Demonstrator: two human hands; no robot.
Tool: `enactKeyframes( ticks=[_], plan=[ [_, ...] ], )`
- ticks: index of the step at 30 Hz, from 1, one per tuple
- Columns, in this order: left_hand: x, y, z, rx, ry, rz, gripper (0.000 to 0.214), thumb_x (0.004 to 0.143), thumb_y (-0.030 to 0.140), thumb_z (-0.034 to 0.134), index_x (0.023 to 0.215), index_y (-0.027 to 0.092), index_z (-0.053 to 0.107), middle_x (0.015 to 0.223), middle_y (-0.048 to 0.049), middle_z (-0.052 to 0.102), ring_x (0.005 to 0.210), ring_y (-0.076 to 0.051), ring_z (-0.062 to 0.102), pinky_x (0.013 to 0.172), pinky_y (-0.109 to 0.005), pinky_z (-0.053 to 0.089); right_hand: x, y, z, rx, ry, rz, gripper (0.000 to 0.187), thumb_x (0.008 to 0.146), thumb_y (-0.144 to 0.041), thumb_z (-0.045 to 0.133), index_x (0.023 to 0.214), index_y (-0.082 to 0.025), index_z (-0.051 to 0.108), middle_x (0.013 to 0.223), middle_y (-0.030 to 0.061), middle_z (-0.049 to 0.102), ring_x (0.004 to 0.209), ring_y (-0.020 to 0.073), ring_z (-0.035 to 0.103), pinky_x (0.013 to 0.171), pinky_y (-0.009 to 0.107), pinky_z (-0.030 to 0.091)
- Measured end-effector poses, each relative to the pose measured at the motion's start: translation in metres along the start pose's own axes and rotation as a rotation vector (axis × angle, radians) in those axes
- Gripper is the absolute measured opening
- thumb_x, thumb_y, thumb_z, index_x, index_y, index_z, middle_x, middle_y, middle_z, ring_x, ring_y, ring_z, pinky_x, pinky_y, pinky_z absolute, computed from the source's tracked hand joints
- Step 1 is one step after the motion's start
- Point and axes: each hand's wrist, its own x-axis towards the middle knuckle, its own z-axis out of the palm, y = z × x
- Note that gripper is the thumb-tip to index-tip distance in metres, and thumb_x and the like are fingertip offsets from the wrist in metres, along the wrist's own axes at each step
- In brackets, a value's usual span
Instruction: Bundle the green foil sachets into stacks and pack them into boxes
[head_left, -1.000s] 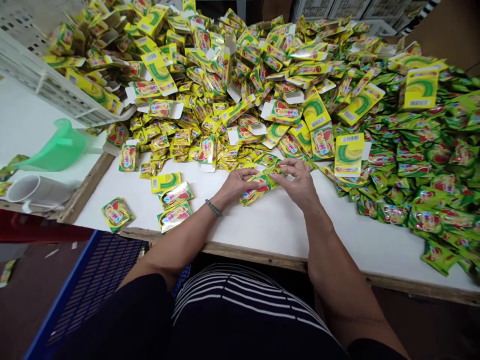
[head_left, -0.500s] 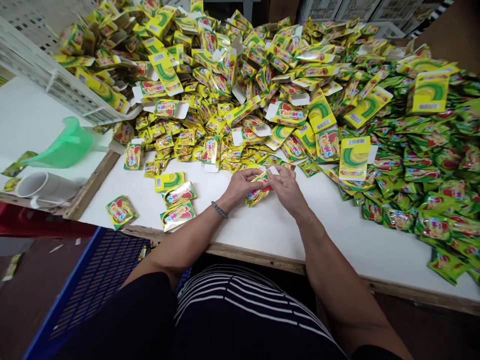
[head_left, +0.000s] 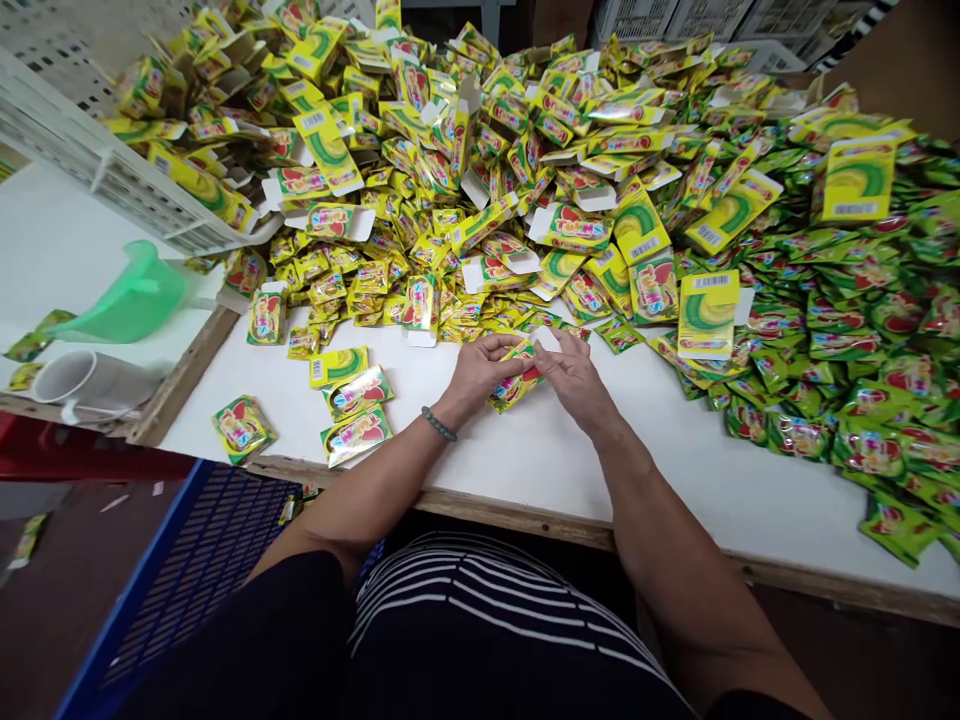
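A small yellow-green carton [head_left: 516, 383] is held over the white table [head_left: 540, 450] between both hands. My left hand [head_left: 480, 372], with a bead bracelet at the wrist, grips its body. My right hand [head_left: 574, 375] pinches the carton's white end flap. Just beyond my fingers spreads a big heap of open cartons [head_left: 450, 170]. Green sachets [head_left: 855, 330] cover the table's right side. Three filled cartons [head_left: 349, 392] lie in a short column to the left of my left arm.
A single carton [head_left: 240, 427] lies near the table's front left corner. A green plastic scoop [head_left: 124, 300] and a white cup [head_left: 82, 380] sit on the adjoining surface at left. A white crate [head_left: 97, 170] stands behind them. A blue crate [head_left: 187, 560] is below.
The sachets sticking out of the carton have gone inside it. My right hand has moved from the sachet ends to the white end flap. The hands stay in place.
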Motion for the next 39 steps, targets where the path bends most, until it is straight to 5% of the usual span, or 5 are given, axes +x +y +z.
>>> enactKeyframes(
  ticks=[6,15,21,30,39],
  plan=[
    [0.003,0.002,0.003,-0.002,0.067,0.115,0.061,0.052,0.038,0.089,0.102,0.019,0.058,0.071,0.0039,0.067,0.062,-0.012,0.063,0.067,-0.026,0.050,0.002,-0.003,-0.001,0.207,0.282,-0.024,0.037,0.083,-0.056,0.061,0.101,-0.025,0.070,0.124,0.0094,0.061,0.119,0.0246,0.055,0.096,0.042,0.050],
    [0.001,0.004,-0.007,0.338,-0.061,0.366,0.034,0.073,0.038,0.075,0.100,0.020,0.065,0.109,-0.0050,0.066,0.105,-0.017,0.061,0.094,-0.025,0.043,0.001,0.002,0.011,0.410,0.115,0.101,0.028,0.079,-0.049,0.065,0.083,-0.022,0.067,0.070,-0.0012,0.063,0.064,0.0130,0.057,0.067,0.030,0.052],
    [0.001,0.003,-0.007,0.197,-0.108,0.178,0.048,0.067,0.035,0.078,0.105,0.020,0.054,0.085,-0.0001,0.068,0.078,-0.015,0.065,0.075,-0.026,0.049,0.006,0.007,0.007,0.526,0.099,0.115,0.055,0.071,-0.047,0.075,0.118,-0.023,0.060,0.076,-0.0007,0.066,0.068,0.0158,0.062,0.065,0.031,0.054],
    [0.002,0.003,-0.006,0.066,0.041,0.141,0.059,0.054,0.034,0.087,0.096,0.019,0.049,0.062,0.0079,0.062,0.053,-0.008,0.057,0.058,-0.021,0.043,0.002,-0.010,-0.003,0.291,0.119,-0.066,0.024,0.083,-0.044,0.062,0.087,-0.024,0.074,0.097,0.0047,0.074,0.092,0.0200,0.065,0.076,0.034,0.053],
    [0.003,0.003,-0.008,0.118,-0.004,0.088,0.057,0.049,0.035,0.091,0.093,0.016,0.059,0.066,0.0034,0.067,0.056,-0.009,0.060,0.059,-0.022,0.046,0.006,0.001,0.000,0.572,0.121,0.224,0.027,0.067,-0.043,0.078,0.083,-0.021,0.075,0.076,0.0017,0.073,0.069,0.0172,0.065,0.069,0.033,0.053]
  ],
)
